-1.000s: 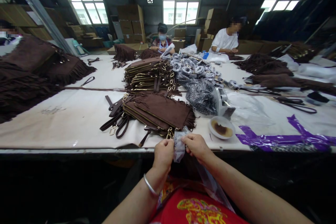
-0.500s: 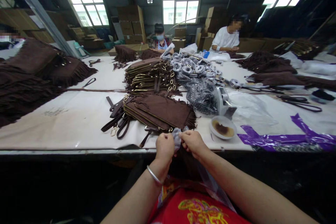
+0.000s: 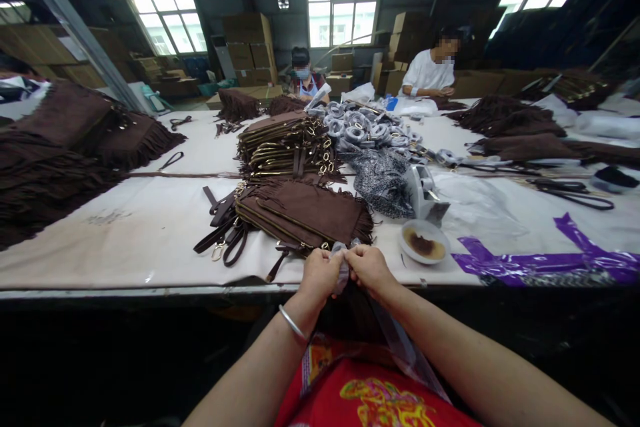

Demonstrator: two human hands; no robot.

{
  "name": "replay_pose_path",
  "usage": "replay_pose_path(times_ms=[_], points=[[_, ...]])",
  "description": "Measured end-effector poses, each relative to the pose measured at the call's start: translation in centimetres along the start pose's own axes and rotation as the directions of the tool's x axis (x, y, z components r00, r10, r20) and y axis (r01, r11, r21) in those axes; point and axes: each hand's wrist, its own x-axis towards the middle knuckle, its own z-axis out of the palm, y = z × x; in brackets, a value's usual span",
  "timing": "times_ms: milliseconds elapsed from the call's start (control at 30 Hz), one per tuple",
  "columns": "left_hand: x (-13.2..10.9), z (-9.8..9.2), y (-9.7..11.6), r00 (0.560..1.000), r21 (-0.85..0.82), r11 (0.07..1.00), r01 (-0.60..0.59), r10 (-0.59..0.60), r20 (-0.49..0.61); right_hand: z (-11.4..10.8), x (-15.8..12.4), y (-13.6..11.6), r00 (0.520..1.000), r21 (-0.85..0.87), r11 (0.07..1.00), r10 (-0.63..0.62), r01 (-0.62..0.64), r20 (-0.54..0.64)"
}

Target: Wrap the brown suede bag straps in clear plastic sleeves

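My left hand [image 3: 320,273] is closed, its fingertips pinching a greyish translucent plastic wrap [image 3: 343,275] at the table's front edge. Close beside it, my right hand [image 3: 369,268] is closed on the same wrap from the other side. What lies inside the wrap is hidden by the fingers. A clear plastic strip [image 3: 400,340] hangs below toward my lap. Just beyond my hands lies a small stack of brown fringed suede bags [image 3: 310,210] with gold zips. Dark wrist straps [image 3: 233,233] with metal clasps stick out on their left.
Taller bag stacks stand behind [image 3: 280,140] and at left [image 3: 55,160]. Plastic-wrapped coils [image 3: 357,130] are heaped at centre. To the right are a tape dispenser [image 3: 423,187], a bowl of brown liquid [image 3: 425,242] and purple tape [image 3: 540,263]. Co-workers sit across the table.
My left hand has turned and shifted slightly right, closer to my right hand. The plastic wrap between them has moved a little with it. The bags have stayed put.
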Motion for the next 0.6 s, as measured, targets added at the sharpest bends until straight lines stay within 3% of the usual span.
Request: replay_pose_path(times_ms=[67, 133, 200, 267, 333, 433, 533, 600], points=[[0.2, 0.1, 0.1, 0.996, 0.091, 0.992, -0.085, 0.088, -0.031, -0.9, 0.3, -0.1, 0.987, -0.144, 0.978, -0.158, 0.152, -0.028], [0.2, 0.0, 0.2, 0.988, 0.159, 0.977, -0.14, 0.148, -0.044, -1.7, 0.8, -0.5, 0.926, -0.281, 0.893, -0.376, 0.352, -0.033], [0.1, -0.2, 0.2, 0.971, 0.262, 0.943, -0.204, 0.229, -0.072, -2.1, 1.3, -1.1, 0.861, -0.382, 0.791, -0.509, 0.477, 0.022], [-0.2, -0.3, 0.1, 0.947, 0.379, 0.89, -0.256, 0.309, -0.087, -2.1, 1.9, -1.7, 0.842, -0.462, 0.724, -0.528, 0.513, 0.107], [-0.5, -0.3, 0.0, 0.939, 0.431, 0.862, -0.269, 0.334, -0.082, -1.9, 2.2, -2.2, 0.858, -0.541, 0.686, -0.491, 0.488, 0.15], [-0.8, -0.3, -0.2, 0.943, 0.46, 0.847, -0.267, 0.327, -0.056, -1.4, 2.4, -2.6, 0.874, -0.644, 0.622, -0.457, 0.446, 0.163], [-0.6, -0.3, 0.1, 0.946, 0.503, 0.823, -0.264, 0.323, -0.031, -0.9, 2.5, -2.7, 0.86, -0.724, 0.533, -0.483, 0.438, 0.165], [-0.3, -0.3, 0.5, 0.964, 0.432, 0.873, -0.226, 0.264, -0.03, -0.5, 2.8, -2.7, 0.857, -0.747, 0.511, -0.491, 0.426, 0.154]])
